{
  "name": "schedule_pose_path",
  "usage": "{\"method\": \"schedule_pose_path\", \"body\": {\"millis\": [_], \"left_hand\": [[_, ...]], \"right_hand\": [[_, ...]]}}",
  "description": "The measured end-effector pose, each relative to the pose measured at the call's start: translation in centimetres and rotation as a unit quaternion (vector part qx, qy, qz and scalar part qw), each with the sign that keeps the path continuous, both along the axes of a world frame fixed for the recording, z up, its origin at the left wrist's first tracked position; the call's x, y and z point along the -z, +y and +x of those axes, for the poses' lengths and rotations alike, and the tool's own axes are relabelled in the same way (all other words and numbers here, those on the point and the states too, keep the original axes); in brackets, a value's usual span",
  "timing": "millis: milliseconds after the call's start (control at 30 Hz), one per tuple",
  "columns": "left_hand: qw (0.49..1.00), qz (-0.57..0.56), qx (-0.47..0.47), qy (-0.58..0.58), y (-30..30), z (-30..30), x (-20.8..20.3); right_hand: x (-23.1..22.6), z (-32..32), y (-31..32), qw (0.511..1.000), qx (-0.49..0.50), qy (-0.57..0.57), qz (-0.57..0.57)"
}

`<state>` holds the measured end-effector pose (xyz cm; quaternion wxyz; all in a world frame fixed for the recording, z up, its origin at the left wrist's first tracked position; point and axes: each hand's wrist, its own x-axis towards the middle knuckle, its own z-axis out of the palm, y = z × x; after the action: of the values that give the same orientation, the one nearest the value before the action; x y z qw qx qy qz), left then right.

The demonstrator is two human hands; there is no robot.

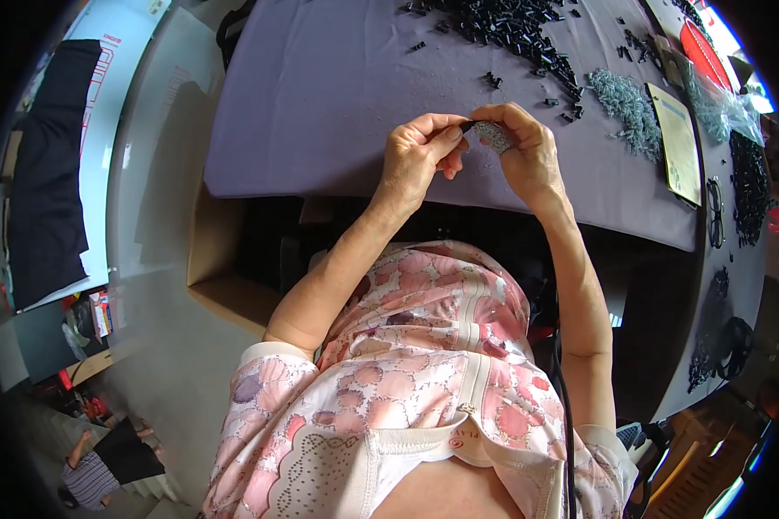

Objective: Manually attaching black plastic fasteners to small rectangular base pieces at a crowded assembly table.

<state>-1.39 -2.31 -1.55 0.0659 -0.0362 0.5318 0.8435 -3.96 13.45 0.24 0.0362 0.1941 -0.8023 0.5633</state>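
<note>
above the near edge of the purple-covered bench (320, 104), both hands meet. the left hand (415, 160) pinches a small black cylindrical plastic piece (467, 126) between thumb and forefinger, its tip pushed against a small grey metal spring (493, 135). the right hand (524, 151) has its fingers (506, 112) curled and pressed around that spring. both parts hang in the air, just off the bench. farther back lies a heap of small black plastic pieces (502, 26), with a pile of grey metal springs (627, 104) to its right, beside a yellowish card (677, 143).
</note>
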Motion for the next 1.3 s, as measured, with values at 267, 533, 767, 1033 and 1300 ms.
{"method": "schedule_pose_path", "body": {"millis": [267,533,767,1033,1300], "left_hand": [[0.995,-0.091,0.018,0.028,0.1,0.0,0.1],[0.988,-0.142,0.025,0.051,0.5,0.3,-0.1],[0.990,-0.131,0.008,0.042,0.8,0.5,-0.3],[0.987,-0.153,-0.003,0.044,1.0,0.5,-0.5],[0.975,-0.205,-0.020,0.081,1.4,0.6,-0.4]], "right_hand": [[-2.1,0.0,0.4,0.993,-0.050,0.050,0.092],[-1.3,-1.1,1.7,0.992,-0.110,-0.050,0.035],[-0.4,-0.9,1.7,0.985,-0.114,-0.106,-0.076],[-0.6,-0.8,1.7,0.996,-0.071,-0.038,0.029],[-0.9,-0.6,1.0,0.994,-0.025,-0.084,0.061]]}}
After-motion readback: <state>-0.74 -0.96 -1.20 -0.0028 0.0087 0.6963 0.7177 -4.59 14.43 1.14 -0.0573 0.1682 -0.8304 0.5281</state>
